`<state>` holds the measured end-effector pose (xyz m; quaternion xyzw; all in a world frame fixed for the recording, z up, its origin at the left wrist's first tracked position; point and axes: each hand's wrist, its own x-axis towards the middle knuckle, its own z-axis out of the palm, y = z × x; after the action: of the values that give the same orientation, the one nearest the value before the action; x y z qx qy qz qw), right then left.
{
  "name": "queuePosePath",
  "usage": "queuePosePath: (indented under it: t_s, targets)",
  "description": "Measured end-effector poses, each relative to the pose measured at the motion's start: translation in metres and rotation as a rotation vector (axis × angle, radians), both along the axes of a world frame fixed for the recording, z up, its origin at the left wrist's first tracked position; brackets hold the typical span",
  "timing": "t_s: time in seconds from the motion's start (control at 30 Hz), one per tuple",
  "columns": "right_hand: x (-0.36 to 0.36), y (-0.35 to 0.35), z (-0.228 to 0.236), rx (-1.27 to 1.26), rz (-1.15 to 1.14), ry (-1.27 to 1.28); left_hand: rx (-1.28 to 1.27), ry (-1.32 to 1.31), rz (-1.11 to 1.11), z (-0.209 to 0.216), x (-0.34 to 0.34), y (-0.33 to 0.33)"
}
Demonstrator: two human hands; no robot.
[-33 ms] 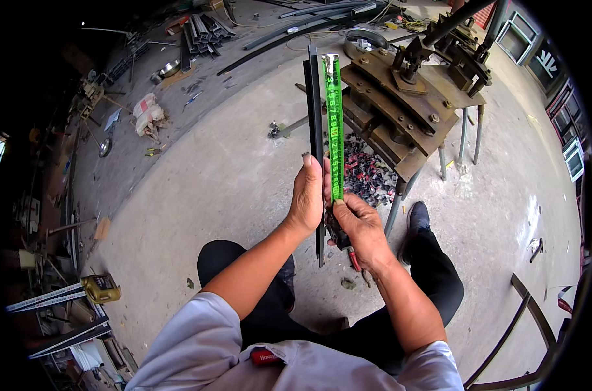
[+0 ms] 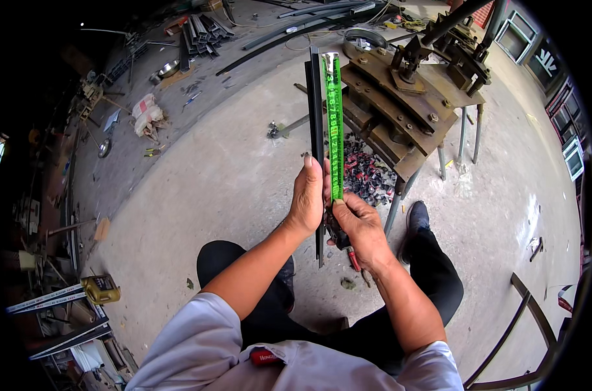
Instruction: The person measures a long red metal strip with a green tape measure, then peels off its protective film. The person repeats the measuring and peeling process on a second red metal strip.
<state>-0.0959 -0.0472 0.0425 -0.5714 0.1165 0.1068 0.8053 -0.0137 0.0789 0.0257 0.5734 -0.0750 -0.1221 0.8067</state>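
My left hand [image 2: 307,195] is closed around a long black profile bar [image 2: 315,117], which stands almost upright in the picture. Beside the bar on its right runs the bright green blade [image 2: 335,130] of a tape measure, pulled out nearly parallel to it, with a metal hook at the far end. My right hand [image 2: 361,228] grips the tape measure, thumb pressed on the blade's near end. The dark case is mostly hidden under those fingers. A small red-handled object [image 2: 354,260] shows just below the right hand; whether I hold it I cannot tell.
Ahead to the right stands a rusty metal press [image 2: 400,104] on legs, with a heap of black and red scraps [image 2: 371,173] beneath. Long dark profiles [image 2: 302,29] lie at the back. A curved metal frame [image 2: 537,319] is at lower right, a gold jug [image 2: 100,288] at lower left.
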Motion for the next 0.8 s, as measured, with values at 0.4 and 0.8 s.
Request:
queuePosePath:
  t_s: [0.4, 0.8]
  targets:
    - [-0.006, -0.009, 0.003, 0.018, -0.019, -0.035, 0.181, -0.093, -0.037, -0.01, -0.008, -0.003]
    - [-0.008, -0.009, 0.009, 0.028, 0.01, 0.014, 0.2, -0.075, -0.053, -0.012, -0.007, 0.0]
